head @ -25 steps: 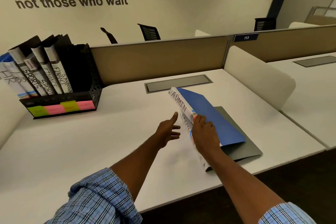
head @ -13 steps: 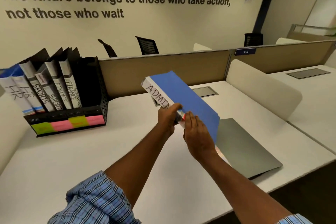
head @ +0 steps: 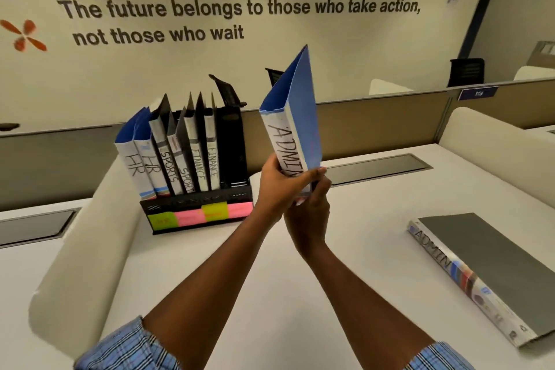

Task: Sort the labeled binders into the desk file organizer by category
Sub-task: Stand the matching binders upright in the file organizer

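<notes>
A blue binder (head: 301, 117) with ADMIN on its white spine stands upright in the air, just right of the black desk file organizer (head: 240, 200). My left hand (head: 274, 186) grips its lower spine and my right hand (head: 309, 219) holds its bottom edge from below. The organizer holds several binders marked HR (head: 132, 165), SPORTS (head: 166, 165) and FINANCE (head: 199, 168); its rightmost slot (head: 231, 147) is dark with no binder in it. Coloured sticky labels run along the organizer's front. A grey ADMIN binder (head: 492, 261) lies flat on the desk at the right.
A white desk (head: 270, 294) carries everything. A rounded cream divider (head: 81, 249) stands left of the organizer and another (head: 492, 141) at the right. A beige partition (head: 375, 123) closes the desk's far edge, with a grey cable hatch (head: 378, 167) before it.
Both hands lifted the blue ADMIN binder off the grey one, raised it upright and carried it left toward the organizer. The grey binder stays flat on the desk.
</notes>
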The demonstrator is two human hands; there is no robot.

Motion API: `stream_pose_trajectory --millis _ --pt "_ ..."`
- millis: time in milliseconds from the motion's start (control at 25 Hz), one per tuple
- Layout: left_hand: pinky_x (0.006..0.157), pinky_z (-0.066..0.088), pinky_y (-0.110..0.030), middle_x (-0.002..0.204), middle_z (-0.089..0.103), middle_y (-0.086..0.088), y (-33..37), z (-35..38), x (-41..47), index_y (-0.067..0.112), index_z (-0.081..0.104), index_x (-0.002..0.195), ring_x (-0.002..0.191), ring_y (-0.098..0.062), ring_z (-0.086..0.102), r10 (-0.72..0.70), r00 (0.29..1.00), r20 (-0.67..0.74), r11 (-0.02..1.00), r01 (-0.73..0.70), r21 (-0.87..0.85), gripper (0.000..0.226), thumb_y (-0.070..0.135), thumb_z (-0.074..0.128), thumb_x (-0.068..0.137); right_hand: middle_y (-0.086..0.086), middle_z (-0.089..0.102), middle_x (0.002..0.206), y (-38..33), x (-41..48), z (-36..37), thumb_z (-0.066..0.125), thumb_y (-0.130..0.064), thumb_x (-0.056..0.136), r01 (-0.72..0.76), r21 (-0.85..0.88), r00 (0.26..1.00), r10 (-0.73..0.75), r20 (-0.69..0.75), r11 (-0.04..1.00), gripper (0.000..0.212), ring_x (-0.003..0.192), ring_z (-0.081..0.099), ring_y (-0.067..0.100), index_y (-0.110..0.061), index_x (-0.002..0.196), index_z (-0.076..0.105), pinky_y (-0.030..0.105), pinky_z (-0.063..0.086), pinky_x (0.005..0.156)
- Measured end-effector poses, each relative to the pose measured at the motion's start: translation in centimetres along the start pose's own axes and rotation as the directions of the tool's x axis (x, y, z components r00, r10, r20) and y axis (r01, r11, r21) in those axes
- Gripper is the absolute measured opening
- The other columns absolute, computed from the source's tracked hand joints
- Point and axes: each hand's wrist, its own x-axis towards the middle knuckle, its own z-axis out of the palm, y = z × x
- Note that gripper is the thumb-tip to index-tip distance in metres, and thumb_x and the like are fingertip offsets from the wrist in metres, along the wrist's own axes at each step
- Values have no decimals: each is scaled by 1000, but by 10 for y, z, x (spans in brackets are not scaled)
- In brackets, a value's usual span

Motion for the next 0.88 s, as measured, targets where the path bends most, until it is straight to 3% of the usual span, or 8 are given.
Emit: stream_pose_trajectory --millis 80,200,360,480,560,640,760,880 --pt "83 58 -36 117 63 2 6 -23 4 28 51 121 110 -21 61 58 998 28 995 -60 75 71 28 87 60 3 64 115 -16 5 20 71 -16 85 15 145 999 -7 -52 989 45 95 65 9 -10 120 43 2 45 76" --pt "91 54 -45 128 58 -7 16 -57 17 17 42 136 116 -24 59 102 993 63 989 -108 104 80 22 83 68 -12 60 110 -30 15 51 73 -12 84 85 239 996 -78 -38 967 42 98 54 -17 -8 121 54 8 50 82" --pt "97 50 -43 132 56 -11 39 -88 44 13 40 140 118 -22 57 126 986 108 987 -136 85 89 62 65 71 0 67 113 -41 30 98 72 3 72 10 339 999 4 -43 941 51 102 64 12 -8 119 58 14 52 84" --pt "96 49 -39 125 59 -14 52 -103 73 12 48 134 115 -28 58 46 998 34 999 -47 11 105 88 44 60 9 68 112 -38 37 127 71 7 63 -1 322 999 14 -41 947 54 99 64 22 -2 115 60 18 53 85" --pt "85 52 -35 108 65 -11 63 -113 103 12 53 126 103 -30 63 -40 998 -40 998 38 -40 86 79 35 76 11 68 112 -30 41 144 71 8 62 57 327 998 -45 -46 943 54 98 63 20 -1 114 59 9 49 85" --pt "80 53 -37 101 66 -12 76 -125 139 10 53 125 94 -29 65 -160 983 -94 983 150 -109 82 76 31 82 3 67 111 -21 47 160 69 9 62 79 369 997 -74 -28 926 53 100 61 16 -1 114 59 7 49 85" --pt "95 47 -51 121 61 -17 88 -141 184 10 45 136 112 -39 59 -303 951 -65 949 296 -107 102 87 27 71 1 64 118 -5 51 181 69 7 68 19 402 996 -53 75 915 53 109 57 9 1 119 57 12 51 86" --pt "75 57 -41 112 70 -13 85 -142 203 13 62 121 102 -31 67 -350 936 40 926 352 -136 102 90 22 68 -5 56 132 11 54 197 65 -3 77 -19 431 981 -67 183 902 58 119 51 -3 -6 133 51 10 46 93"
